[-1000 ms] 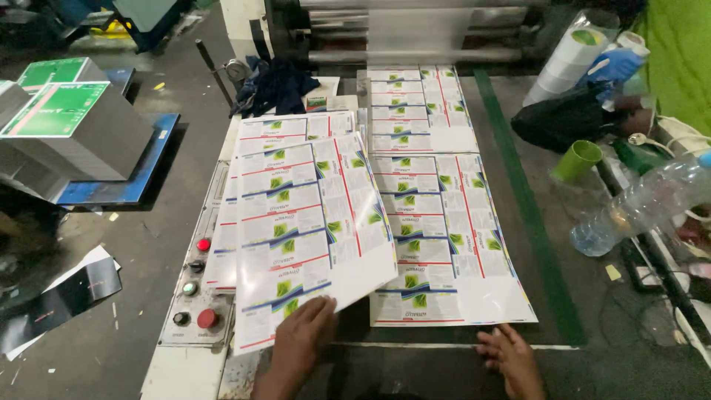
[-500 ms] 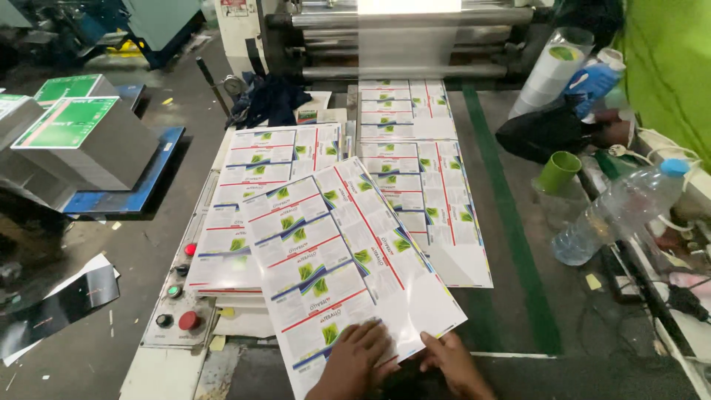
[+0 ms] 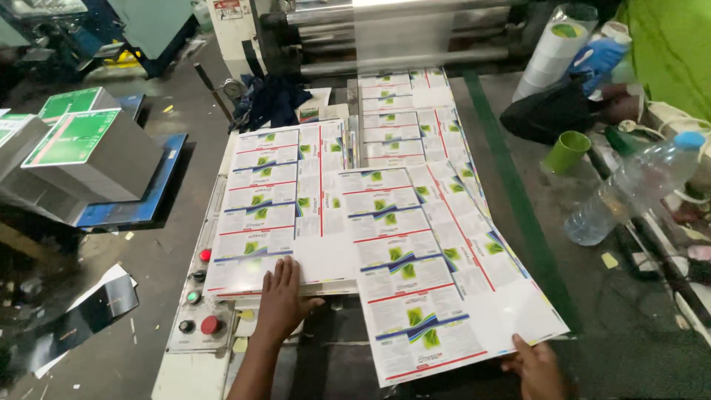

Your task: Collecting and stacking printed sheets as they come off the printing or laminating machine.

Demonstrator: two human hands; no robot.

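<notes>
Swung rightward now, the printed sheet (image 3: 437, 274) is pinched at its near edge by the right hand (image 3: 537, 364) while the left hand (image 3: 281, 296) presses flat, open, on the stack (image 3: 274, 207).

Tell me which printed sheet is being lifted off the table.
The big glossy sheet on the right, gripped at its near corner by the right hand and lying skewed. The left stack lies flat under the left hand.

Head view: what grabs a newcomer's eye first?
The glossy printed sheets with green and white label panels, spread across the middle of the machine table. The left hand presses flat on the left stack, while the right hand holds the near edge of the loose sheet. A clear plastic bottle lies at right, and red buttons on a control panel sit lower left.
</notes>
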